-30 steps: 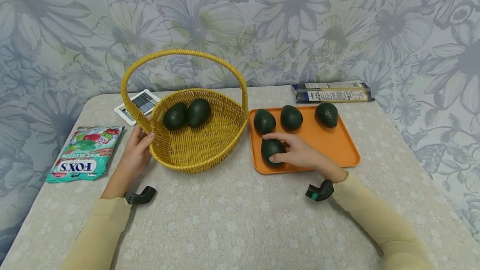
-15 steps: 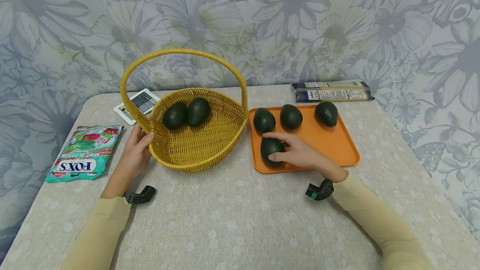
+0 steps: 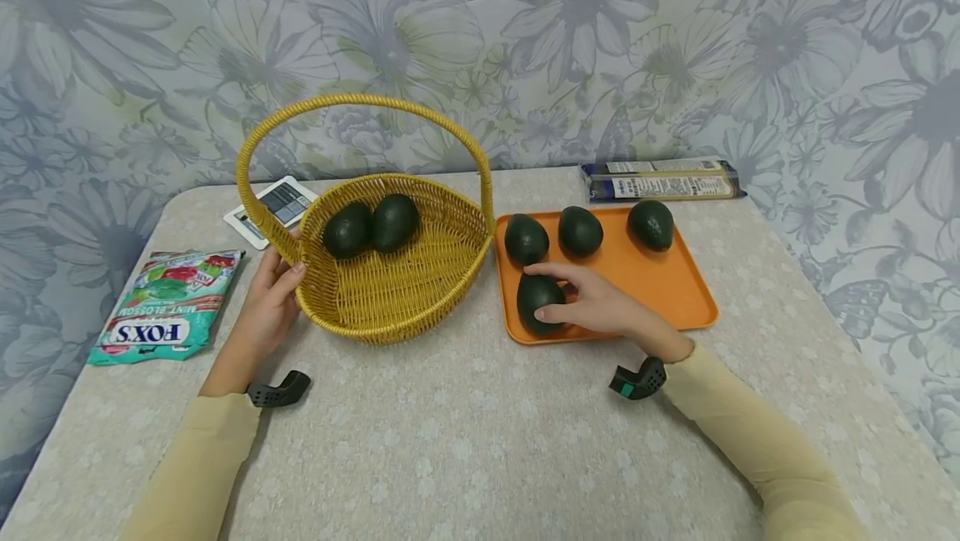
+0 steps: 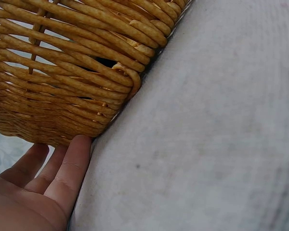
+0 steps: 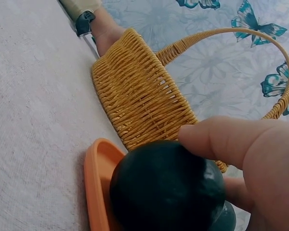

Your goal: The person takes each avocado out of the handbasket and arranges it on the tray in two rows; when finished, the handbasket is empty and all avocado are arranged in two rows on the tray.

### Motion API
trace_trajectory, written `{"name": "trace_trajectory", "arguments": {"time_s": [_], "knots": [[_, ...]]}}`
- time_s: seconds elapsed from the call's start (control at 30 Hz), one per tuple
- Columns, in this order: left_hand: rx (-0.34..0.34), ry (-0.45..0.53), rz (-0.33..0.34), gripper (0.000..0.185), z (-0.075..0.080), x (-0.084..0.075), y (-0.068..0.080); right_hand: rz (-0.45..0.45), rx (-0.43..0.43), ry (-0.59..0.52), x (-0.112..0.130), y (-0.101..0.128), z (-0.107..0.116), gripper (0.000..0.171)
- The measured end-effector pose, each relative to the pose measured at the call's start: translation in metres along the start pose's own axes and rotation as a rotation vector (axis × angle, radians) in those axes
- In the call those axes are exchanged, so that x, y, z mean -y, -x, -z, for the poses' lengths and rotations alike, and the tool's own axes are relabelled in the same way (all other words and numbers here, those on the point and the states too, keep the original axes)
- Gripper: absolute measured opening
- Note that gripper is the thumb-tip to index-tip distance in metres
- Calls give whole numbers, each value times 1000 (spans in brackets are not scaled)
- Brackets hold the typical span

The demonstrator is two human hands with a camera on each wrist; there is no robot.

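Observation:
At the left, a yellow wicker basket [image 3: 408,287] with a tall arched handle holds two dark green avocados [image 3: 395,222]. My left hand [image 3: 266,308] grips the basket's left side, thumb by the rim near the handle's base. In the left wrist view, its fingers [image 4: 70,168] press against the lower woven wall. My right hand [image 3: 592,301] grips an avocado [image 3: 534,301] between thumb and fingers at the near left corner of an orange tray [image 3: 652,299]. The right wrist view shows this avocado [image 5: 164,187] close over the tray rim [image 5: 92,187].
Three more avocados [image 3: 580,231] lie along the tray's far side. Behind the tray is a clear-and-blue long packet [image 3: 663,182]. Left of the basket lies a teal FOX'S candy bag [image 3: 165,308]; a white card-like device [image 3: 281,206] lies behind the basket. A patterned wall [image 3: 525,91] backs the table.
The view has shifted very slightly. Both hands keep their holds, and the avocado under my right hand has tipped a little to the left.

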State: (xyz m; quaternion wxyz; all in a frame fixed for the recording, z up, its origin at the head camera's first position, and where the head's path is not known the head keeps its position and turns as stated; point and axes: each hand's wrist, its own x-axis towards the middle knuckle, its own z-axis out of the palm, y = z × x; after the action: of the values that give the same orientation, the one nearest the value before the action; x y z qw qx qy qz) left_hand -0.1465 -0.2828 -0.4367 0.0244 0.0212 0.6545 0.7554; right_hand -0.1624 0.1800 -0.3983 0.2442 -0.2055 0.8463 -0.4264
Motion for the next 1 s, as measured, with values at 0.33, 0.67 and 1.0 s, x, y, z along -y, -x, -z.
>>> {"name": "trace_trajectory", "arguments": {"time_s": [0.33,0.67,1.0], "knots": [[-5,-2,8,54,0,-1,-1,13,5,-2,1,1,0,66],[-5,-9,7,56,0,0,0,25,4,-1,-3,3,5,66],[-4,7,-4,55,-1,-1,0,23,-32,-14,-3,0,0,60]]}}
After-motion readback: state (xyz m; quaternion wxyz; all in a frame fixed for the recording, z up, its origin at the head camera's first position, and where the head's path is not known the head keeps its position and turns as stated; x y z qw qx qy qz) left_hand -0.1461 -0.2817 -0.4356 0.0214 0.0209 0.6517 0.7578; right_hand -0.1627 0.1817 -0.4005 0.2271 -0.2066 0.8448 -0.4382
